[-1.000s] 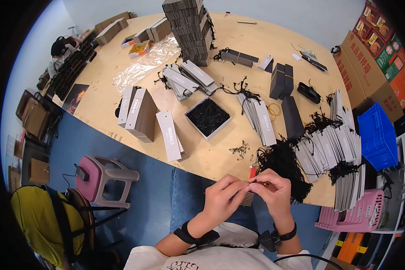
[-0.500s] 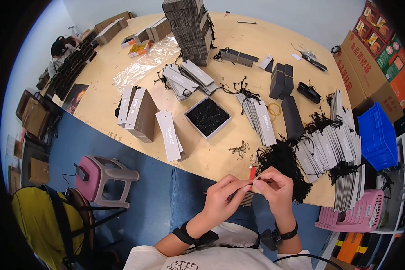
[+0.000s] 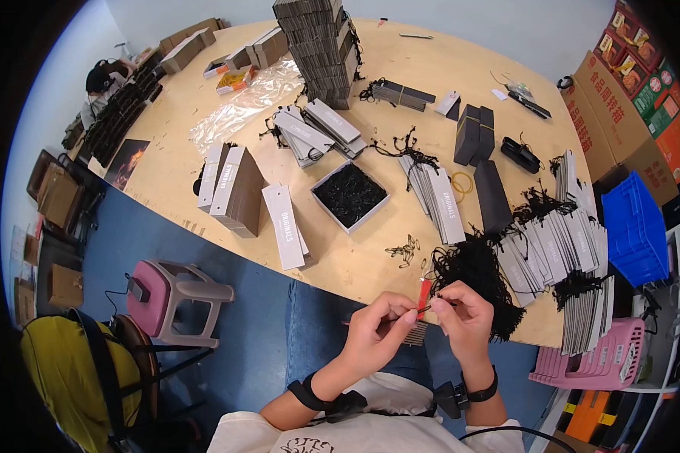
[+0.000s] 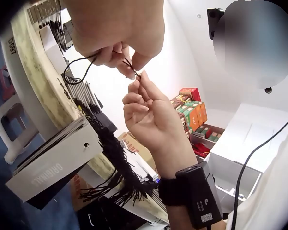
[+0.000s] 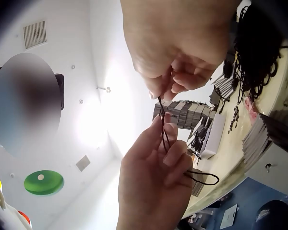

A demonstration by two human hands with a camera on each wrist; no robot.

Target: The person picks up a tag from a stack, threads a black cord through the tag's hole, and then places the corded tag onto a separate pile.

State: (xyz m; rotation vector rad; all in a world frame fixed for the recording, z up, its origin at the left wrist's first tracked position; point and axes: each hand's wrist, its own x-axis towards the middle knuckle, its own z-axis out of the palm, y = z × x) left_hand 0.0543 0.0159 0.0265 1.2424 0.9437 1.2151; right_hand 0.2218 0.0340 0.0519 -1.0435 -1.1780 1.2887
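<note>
A thin black cord (image 5: 163, 136) runs between the two hands, its strands crossing at the fingertips. My left hand (image 3: 378, 328) pinches it with thumb and forefinger, and a loop hangs free beyond that palm in the right wrist view. Opposite, my right hand (image 3: 467, 321) pinches the cord's other part between thumb and fingertip. Both hands are held in the air at the table's near edge. Under them sits a stack of grey hang tags (image 4: 53, 167) printed ORIGINALS, with a punched hole. Behind the fingertips a red-handled tool (image 3: 425, 290) is partly hidden.
A heap of black cords (image 3: 472, 275) lies just past the right hand. Small metal pins (image 3: 403, 251), a white box (image 3: 349, 198) of black pieces and corded tags (image 3: 555, 249) lie on the table (image 3: 340, 264). A tall tag stack (image 3: 321, 60) stands at the back.
The hands have drawn slightly apart, the right one shifting a little right. More of the cord and red-handled tool now shows between them.
</note>
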